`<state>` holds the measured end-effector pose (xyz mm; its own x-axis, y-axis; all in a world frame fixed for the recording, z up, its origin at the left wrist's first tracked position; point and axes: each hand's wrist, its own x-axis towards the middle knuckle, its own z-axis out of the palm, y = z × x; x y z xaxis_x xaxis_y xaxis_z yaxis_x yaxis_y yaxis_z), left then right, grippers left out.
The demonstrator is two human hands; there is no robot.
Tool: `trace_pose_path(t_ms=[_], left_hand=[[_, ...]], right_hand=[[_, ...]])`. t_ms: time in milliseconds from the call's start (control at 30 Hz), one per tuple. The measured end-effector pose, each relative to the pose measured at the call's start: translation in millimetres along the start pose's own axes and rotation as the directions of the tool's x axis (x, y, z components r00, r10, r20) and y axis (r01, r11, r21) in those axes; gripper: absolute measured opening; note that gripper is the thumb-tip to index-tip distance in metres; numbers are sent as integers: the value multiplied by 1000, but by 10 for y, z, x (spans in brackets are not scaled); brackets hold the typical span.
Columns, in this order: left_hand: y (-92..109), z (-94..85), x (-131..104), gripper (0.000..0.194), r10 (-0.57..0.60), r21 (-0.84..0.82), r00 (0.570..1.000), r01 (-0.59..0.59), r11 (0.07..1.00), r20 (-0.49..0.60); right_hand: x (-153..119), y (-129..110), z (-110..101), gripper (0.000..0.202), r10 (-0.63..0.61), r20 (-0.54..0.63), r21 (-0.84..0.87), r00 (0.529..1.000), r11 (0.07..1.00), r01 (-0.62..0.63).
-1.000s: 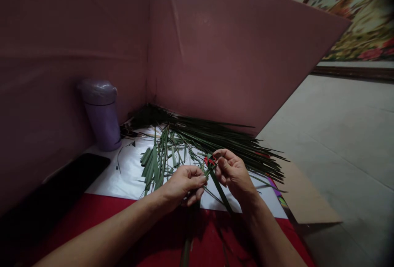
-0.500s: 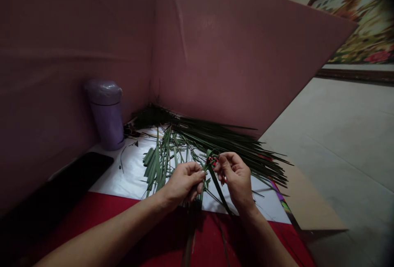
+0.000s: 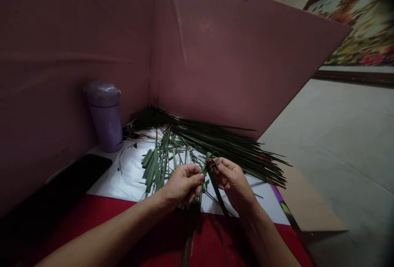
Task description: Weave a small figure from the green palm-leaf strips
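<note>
My left hand point(image 3: 186, 182) is closed, its thumb and forefinger pinching a green leaf strip point(image 3: 219, 193) that is folded or looped near the top. Close on the right, my right hand point(image 3: 229, 176) pinches at the looped part of the same strip, fingertips pressed together. Small red bits show between the hands, too small to name. Long strip ends hang down below both hands. Behind them lie loose cut leaf strips point(image 3: 164, 156) and folded green leaf pieces point(image 3: 148, 162) on a white sheet point(image 3: 123, 182).
A long bundle of dark green leaves point(image 3: 227, 141) stretches across the back. At the left stand a purple tumbler point(image 3: 106, 121) and a dark flat object point(image 3: 89, 170). Pink panels point(image 3: 221, 61) rise behind. Red cloth point(image 3: 113, 222) covers the near side; cardboard point(image 3: 317, 205) lies right.
My right hand has moved slightly left and closed in on the looped leaf, covering more of the red bits. My left hand keeps its pinch almost in place.
</note>
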<state>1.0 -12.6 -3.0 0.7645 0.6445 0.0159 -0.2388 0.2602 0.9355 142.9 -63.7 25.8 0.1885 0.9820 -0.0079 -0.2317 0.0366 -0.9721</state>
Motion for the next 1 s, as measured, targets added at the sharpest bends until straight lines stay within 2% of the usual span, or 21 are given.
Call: trace_pose_path(t_ms=[133, 233, 533, 700, 833, 1000], left_hand=[[8, 3, -7, 25, 0, -5, 1000, 0, 1000, 20], [22, 8, -14, 26, -13, -3, 1000, 13, 1000, 10], [-21, -5, 11, 25, 2, 32, 998, 0, 1000, -63], [-35, -10, 12, 29, -11, 10, 1000, 11, 1000, -19], [-55, -25, 19, 30, -22, -20, 1000, 21, 1000, -18], [-53, -33, 26, 28, -16, -38, 1000, 15, 999, -25]], right_hand=[[-17, -55, -16, 19, 144, 72, 121, 987, 981, -152], [-14, -70, -24, 21, 184, 53, 130, 982, 973, -189], [16, 35, 63, 24, 36, -81, 131, 996, 991, -25], [16, 67, 90, 23, 43, -103, 109, 994, 993, -32], [27, 120, 73, 26, 13, -133, 35, 991, 999, -8], [42, 204, 53, 26, -131, -118, -99, 984, 988, 119]])
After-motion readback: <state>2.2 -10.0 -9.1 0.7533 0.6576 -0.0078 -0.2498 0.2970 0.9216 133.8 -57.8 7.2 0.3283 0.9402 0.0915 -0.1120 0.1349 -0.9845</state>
